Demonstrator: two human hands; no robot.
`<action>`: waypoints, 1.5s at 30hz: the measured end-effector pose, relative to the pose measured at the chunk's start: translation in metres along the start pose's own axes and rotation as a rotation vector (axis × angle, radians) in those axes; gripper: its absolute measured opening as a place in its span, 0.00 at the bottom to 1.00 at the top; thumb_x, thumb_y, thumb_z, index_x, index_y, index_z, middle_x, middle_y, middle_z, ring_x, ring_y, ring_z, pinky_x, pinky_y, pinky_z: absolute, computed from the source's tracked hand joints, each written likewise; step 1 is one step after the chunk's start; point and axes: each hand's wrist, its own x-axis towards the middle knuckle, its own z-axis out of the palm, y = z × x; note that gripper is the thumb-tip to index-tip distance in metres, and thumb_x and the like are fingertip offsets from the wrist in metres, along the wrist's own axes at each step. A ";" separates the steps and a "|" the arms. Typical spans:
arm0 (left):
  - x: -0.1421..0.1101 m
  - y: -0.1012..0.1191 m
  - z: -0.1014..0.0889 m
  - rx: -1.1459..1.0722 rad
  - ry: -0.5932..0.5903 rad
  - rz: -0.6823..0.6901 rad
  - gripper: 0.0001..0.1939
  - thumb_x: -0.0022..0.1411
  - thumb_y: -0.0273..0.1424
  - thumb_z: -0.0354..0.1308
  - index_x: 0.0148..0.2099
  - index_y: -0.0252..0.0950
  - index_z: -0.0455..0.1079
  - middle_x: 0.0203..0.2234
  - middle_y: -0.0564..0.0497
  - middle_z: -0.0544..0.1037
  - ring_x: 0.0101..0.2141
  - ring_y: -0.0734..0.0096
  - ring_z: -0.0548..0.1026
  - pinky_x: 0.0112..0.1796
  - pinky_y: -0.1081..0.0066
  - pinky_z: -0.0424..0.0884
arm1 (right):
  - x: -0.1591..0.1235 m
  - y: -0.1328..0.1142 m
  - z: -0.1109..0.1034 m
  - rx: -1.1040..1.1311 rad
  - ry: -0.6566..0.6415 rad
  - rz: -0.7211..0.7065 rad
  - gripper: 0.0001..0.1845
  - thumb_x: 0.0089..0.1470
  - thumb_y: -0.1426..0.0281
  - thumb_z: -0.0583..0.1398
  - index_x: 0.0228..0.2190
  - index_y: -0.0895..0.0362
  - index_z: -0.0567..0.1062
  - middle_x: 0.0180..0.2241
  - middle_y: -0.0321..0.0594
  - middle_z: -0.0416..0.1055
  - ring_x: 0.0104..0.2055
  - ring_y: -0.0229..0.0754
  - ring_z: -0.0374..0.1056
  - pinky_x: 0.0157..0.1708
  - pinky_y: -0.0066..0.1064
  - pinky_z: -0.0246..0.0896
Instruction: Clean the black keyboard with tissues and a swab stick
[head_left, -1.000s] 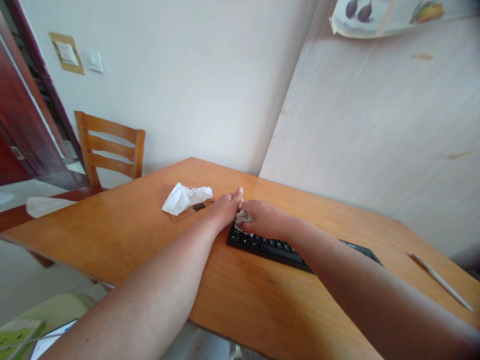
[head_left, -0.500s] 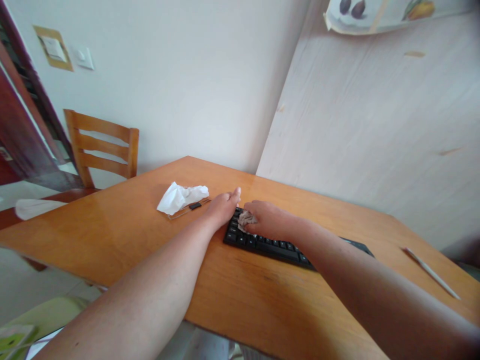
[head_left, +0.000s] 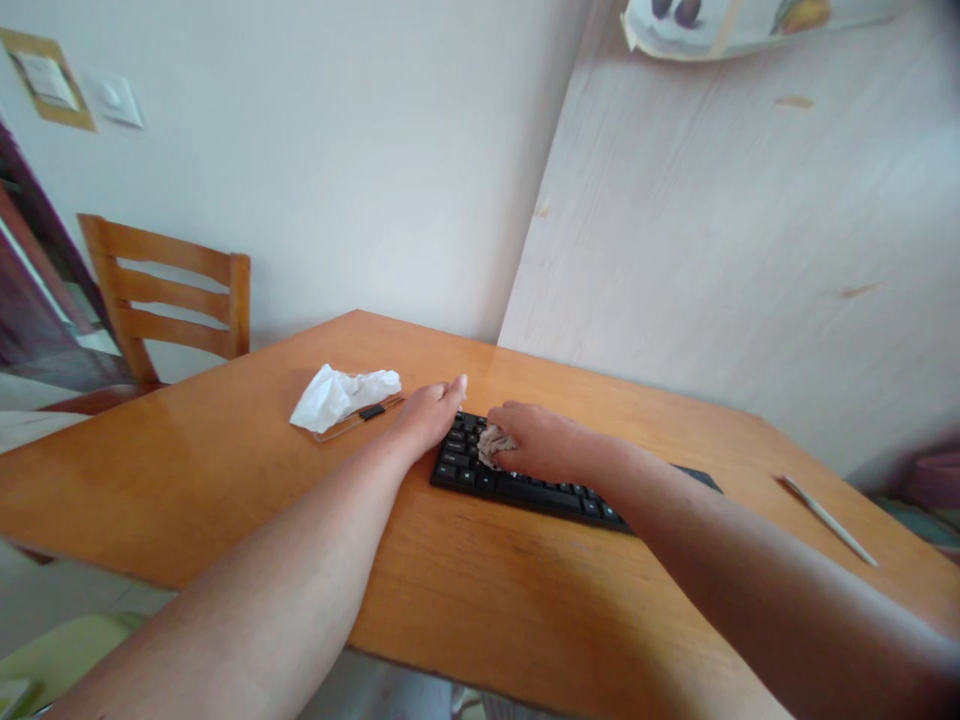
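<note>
A black keyboard (head_left: 540,497) lies on the wooden table, partly covered by my right hand and forearm. At its left end, my left hand (head_left: 435,412) is closed on the edge with the thumb up; its other fingers are mostly hidden. My right hand (head_left: 536,437) pinches a crumpled, greyish tissue (head_left: 493,446) and presses it on the keys of the keyboard's left part.
Left of the keyboard, white tissue (head_left: 334,397) lies on a clear flat case beside a small black piece (head_left: 371,411). A slim pale stick (head_left: 829,520) rests at the right of the table (head_left: 420,590). Behind stand a wooden chair (head_left: 172,285) and the wall.
The view has swung a little to the right. My right hand and the tissue have slid slightly right along the keys. My left hand stays at the keyboard's left end.
</note>
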 end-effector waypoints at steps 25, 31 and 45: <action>0.001 -0.001 -0.001 0.034 0.017 -0.001 0.33 0.65 0.56 0.40 0.38 0.37 0.77 0.34 0.44 0.83 0.37 0.57 0.79 0.38 0.65 0.70 | -0.024 0.010 -0.007 0.004 -0.024 0.016 0.09 0.55 0.67 0.60 0.39 0.57 0.72 0.41 0.46 0.73 0.39 0.44 0.69 0.33 0.30 0.55; -0.001 0.001 -0.001 0.012 0.022 -0.009 0.34 0.64 0.57 0.40 0.39 0.37 0.78 0.35 0.44 0.83 0.39 0.55 0.79 0.39 0.64 0.71 | -0.036 0.022 -0.005 0.008 -0.023 0.048 0.09 0.55 0.67 0.60 0.38 0.57 0.72 0.40 0.45 0.72 0.37 0.44 0.68 0.31 0.30 0.54; -0.001 0.002 -0.004 0.001 0.013 -0.003 0.33 0.64 0.57 0.42 0.38 0.36 0.77 0.37 0.44 0.83 0.42 0.55 0.79 0.44 0.63 0.70 | -0.063 0.040 -0.006 0.026 -0.041 0.097 0.09 0.54 0.68 0.61 0.38 0.57 0.71 0.41 0.46 0.72 0.40 0.45 0.68 0.34 0.31 0.56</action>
